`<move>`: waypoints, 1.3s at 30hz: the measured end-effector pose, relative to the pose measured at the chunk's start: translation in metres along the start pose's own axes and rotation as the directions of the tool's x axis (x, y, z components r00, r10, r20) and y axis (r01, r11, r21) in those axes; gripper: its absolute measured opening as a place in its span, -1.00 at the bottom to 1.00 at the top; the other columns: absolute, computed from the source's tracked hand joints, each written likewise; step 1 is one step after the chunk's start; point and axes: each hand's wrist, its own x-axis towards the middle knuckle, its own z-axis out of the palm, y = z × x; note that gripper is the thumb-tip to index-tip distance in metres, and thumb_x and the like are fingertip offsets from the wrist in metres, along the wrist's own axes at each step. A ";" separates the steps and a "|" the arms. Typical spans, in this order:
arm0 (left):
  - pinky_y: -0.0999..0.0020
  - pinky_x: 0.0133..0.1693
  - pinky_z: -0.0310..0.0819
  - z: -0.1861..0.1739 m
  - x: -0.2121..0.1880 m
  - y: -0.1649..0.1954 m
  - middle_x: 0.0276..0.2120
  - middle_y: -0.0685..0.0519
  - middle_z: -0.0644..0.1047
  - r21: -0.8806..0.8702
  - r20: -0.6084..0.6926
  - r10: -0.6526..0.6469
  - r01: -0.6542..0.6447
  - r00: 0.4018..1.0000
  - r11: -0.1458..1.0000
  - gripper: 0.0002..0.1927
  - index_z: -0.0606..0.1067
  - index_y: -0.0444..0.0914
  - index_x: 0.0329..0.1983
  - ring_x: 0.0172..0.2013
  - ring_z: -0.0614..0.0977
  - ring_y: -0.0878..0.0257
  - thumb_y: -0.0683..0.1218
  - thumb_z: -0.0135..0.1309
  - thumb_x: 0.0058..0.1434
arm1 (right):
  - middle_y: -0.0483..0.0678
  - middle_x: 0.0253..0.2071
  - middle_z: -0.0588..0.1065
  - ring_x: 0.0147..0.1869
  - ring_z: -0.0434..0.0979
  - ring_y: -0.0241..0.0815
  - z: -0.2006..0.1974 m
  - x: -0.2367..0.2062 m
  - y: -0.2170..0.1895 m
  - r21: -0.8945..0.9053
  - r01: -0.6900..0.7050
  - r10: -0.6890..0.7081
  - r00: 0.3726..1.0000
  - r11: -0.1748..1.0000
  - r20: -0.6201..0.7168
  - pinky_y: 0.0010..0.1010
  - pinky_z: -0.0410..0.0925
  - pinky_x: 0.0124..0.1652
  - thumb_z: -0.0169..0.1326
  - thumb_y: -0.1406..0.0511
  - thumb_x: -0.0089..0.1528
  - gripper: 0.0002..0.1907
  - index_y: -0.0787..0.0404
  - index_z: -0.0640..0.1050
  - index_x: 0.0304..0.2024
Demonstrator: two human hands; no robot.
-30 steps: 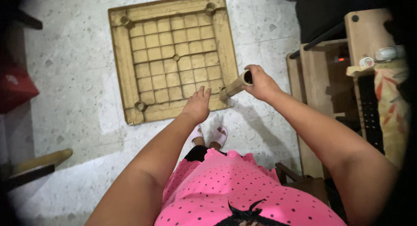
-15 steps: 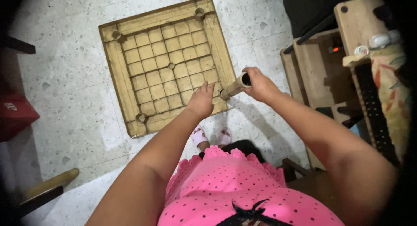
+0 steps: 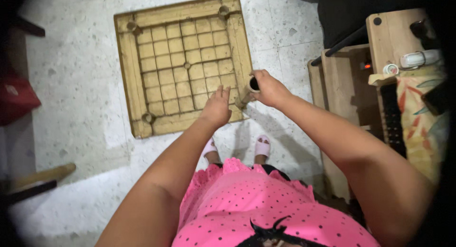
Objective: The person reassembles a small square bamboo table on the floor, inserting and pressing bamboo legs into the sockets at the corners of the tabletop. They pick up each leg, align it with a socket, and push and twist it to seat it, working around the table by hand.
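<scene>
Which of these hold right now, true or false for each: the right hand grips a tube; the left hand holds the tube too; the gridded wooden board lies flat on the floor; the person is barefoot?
1. The right hand grips a wooden tube. True: its fingers wrap the upper end, whose dark opening shows.
2. The left hand also holds the tube. False: it is open, fingers spread, over the near edge of the board beside the tube.
3. The gridded wooden board lies flat on the speckled floor. True.
4. The person is barefoot. False: pale pink slippers show on the feet.
</scene>
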 end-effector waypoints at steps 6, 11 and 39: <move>0.05 0.29 0.24 0.026 -0.006 0.049 0.45 -0.29 0.08 -0.053 -0.075 -0.090 0.086 0.993 0.995 -0.05 0.04 -0.29 0.50 0.33 0.29 -0.20 -0.10 0.26 0.11 | 0.19 0.18 0.39 0.17 0.48 0.22 -0.023 -0.007 0.031 0.020 0.076 -0.077 0.995 0.997 0.070 -0.12 0.40 0.11 0.35 0.25 0.08 -0.27 0.19 0.34 0.25; 0.07 0.30 0.23 0.035 -0.006 0.074 0.44 -0.32 0.08 -0.094 -0.097 -0.124 0.115 0.988 0.989 -0.04 0.03 -0.31 0.48 0.34 0.27 -0.21 -0.11 0.28 0.09 | 0.18 0.15 0.40 0.16 0.49 0.22 -0.031 -0.009 0.044 -0.020 0.153 -0.151 0.984 0.988 0.098 -0.11 0.41 0.08 0.34 0.29 0.05 -0.27 0.18 0.34 0.24; 0.02 0.19 0.37 0.053 0.068 0.072 0.22 -0.32 0.41 -0.434 -0.211 -0.144 0.039 0.967 0.900 -0.24 0.21 -0.30 0.40 0.20 0.46 -0.24 -0.11 0.19 0.14 | 0.20 0.03 0.44 0.02 0.57 0.22 -0.024 0.015 0.034 -0.131 0.320 -0.293 0.938 0.938 0.186 -0.09 0.49 -0.09 0.28 0.22 0.09 -0.37 0.29 0.34 0.12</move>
